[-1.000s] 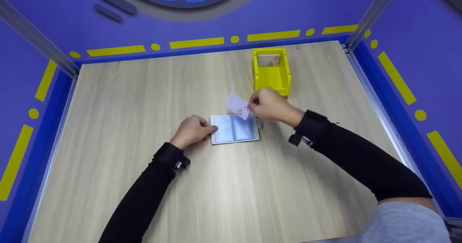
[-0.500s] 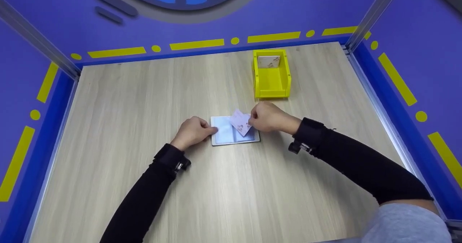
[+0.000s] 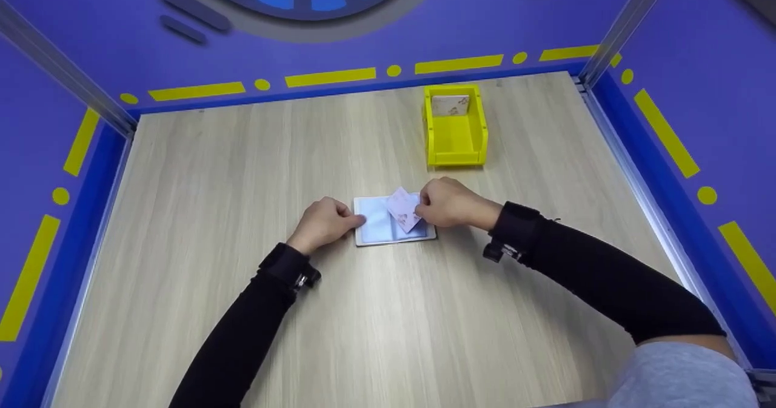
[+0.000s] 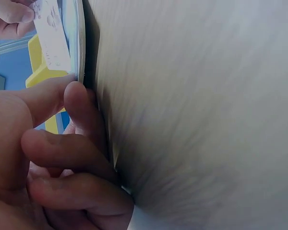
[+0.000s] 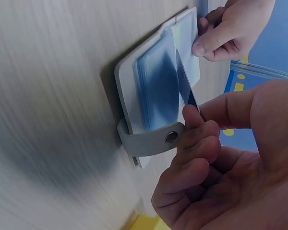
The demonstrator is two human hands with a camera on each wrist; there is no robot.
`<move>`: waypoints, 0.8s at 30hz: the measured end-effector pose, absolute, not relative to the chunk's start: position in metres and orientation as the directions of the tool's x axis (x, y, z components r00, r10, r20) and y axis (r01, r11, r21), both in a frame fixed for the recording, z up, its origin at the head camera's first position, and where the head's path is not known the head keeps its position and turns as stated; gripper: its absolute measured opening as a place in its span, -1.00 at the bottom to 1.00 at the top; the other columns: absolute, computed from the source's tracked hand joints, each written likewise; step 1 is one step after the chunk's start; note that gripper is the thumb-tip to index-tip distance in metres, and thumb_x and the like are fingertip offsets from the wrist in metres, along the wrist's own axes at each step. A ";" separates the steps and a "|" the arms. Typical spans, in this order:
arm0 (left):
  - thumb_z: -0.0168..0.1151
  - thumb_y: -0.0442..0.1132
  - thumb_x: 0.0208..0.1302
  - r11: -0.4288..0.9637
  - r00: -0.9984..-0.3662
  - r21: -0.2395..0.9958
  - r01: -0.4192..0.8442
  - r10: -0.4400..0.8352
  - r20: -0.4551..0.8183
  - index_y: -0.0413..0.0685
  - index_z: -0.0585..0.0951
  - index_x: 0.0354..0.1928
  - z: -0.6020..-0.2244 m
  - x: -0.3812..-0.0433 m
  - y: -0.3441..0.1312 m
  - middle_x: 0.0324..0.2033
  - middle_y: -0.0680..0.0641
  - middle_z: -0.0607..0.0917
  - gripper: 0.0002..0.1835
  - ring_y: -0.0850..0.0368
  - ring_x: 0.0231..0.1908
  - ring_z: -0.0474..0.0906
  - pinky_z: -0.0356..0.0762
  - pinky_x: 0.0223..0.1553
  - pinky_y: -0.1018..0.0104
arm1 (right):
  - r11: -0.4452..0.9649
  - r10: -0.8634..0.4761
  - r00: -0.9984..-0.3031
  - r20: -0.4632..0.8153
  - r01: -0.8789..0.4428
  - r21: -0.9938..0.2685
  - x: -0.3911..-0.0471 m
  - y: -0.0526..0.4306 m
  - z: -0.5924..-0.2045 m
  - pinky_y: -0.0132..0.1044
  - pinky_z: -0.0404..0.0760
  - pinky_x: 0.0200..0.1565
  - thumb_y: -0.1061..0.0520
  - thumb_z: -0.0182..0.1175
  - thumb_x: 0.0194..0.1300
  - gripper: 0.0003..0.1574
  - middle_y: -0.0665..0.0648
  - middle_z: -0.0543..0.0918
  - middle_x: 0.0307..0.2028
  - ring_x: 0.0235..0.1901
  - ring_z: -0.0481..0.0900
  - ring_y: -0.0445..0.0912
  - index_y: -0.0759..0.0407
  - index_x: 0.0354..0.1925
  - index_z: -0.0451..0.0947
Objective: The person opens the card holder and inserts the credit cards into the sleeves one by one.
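Observation:
A small card holder [image 3: 373, 225] lies spread open on the table, clear plastic sleeves facing up. At its left edge my left hand [image 3: 324, 222] pinches the cover, thumb on top and fingers beneath, as the left wrist view shows. Between thumb and fingertips my right hand [image 3: 453, 203] holds a pale pink card [image 3: 402, 209] with small printed figures. The card slants over the right-hand sleeves, its lower tip close above them. In the right wrist view the card [image 5: 185, 81] appears nearly edge-on. A grey strap [image 5: 146, 143] with a metal snap curves up from the holder beside the right fingers.
A yellow bin [image 3: 456, 135] with a low front stands behind the right hand, with more printed cards [image 3: 450, 105] upright against its back wall. Blue panels [image 3: 339, 50] with yellow markings border the wooden table [image 3: 242, 165] at the back and sides.
My right hand has brought the card down and toward me, from above the holder's far edge to over its right-hand sleeves. My left hand keeps its grip at the left edge.

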State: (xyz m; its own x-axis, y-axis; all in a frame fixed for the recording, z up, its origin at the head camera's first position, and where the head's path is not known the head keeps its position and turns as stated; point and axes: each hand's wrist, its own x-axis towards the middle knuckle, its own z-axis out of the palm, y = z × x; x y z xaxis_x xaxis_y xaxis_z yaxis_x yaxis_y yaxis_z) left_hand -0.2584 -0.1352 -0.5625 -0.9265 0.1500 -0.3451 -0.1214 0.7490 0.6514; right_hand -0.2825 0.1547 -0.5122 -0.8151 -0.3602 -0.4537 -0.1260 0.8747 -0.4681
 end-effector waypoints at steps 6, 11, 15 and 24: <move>0.49 0.10 0.41 0.746 -0.927 0.656 -0.113 0.158 -0.339 0.07 0.78 -0.47 -0.562 -0.258 -0.135 -0.61 0.15 0.65 -0.64 0.23 -0.54 0.45 0.33 -0.44 0.34 | 0.872 -0.374 -0.811 -0.450 -0.142 -0.469 -0.281 0.151 -0.514 -0.22 0.43 -0.35 -0.05 0.23 0.54 -0.58 -0.03 0.52 -0.53 -0.46 0.49 -0.10 0.02 -0.51 0.61; 0.49 0.09 0.42 0.748 -0.926 0.655 -0.105 0.166 -0.338 0.06 0.75 -0.50 -0.562 -0.258 -0.135 -0.64 0.18 0.61 -0.63 0.24 -0.56 0.43 0.29 -0.47 0.35 | 0.869 -0.394 -0.807 -0.439 -0.172 -0.464 -0.280 0.146 -0.517 -0.24 0.41 -0.39 -0.03 0.23 0.53 -0.57 -0.03 0.50 -0.56 -0.50 0.46 -0.11 0.03 -0.52 0.60; 0.49 0.09 0.42 0.747 -0.927 0.657 -0.102 0.167 -0.335 0.04 0.71 -0.52 -0.562 -0.258 -0.136 -0.66 0.19 0.55 -0.60 0.24 -0.57 0.40 0.25 -0.47 0.34 | 0.865 -0.416 -0.801 -0.431 -0.202 -0.459 -0.278 0.142 -0.520 -0.26 0.40 -0.40 -0.01 0.22 0.53 -0.56 -0.04 0.48 -0.59 -0.52 0.46 -0.11 0.04 -0.53 0.60; 0.49 0.10 0.41 0.748 -0.928 0.657 -0.092 0.174 -0.329 0.08 0.75 -0.49 -0.564 -0.259 -0.136 -0.63 0.19 0.59 -0.64 0.24 -0.55 0.43 0.29 -0.45 0.34 | 0.857 -0.440 -0.808 -0.392 -0.247 -0.453 -0.274 0.132 -0.523 -0.27 0.29 -0.46 0.01 0.21 0.49 -0.47 -0.09 0.31 -0.69 -0.59 0.35 -0.13 0.00 -0.67 0.44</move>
State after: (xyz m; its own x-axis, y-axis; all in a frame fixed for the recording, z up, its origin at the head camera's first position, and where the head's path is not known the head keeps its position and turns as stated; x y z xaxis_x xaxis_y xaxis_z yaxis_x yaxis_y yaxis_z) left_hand -0.2587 -0.1361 -0.5640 -0.9282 0.1740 -0.3288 -0.0923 0.7484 0.6567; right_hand -0.2742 0.1324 -0.5232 -0.8082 -0.4396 -0.3919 -0.2465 0.8569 -0.4527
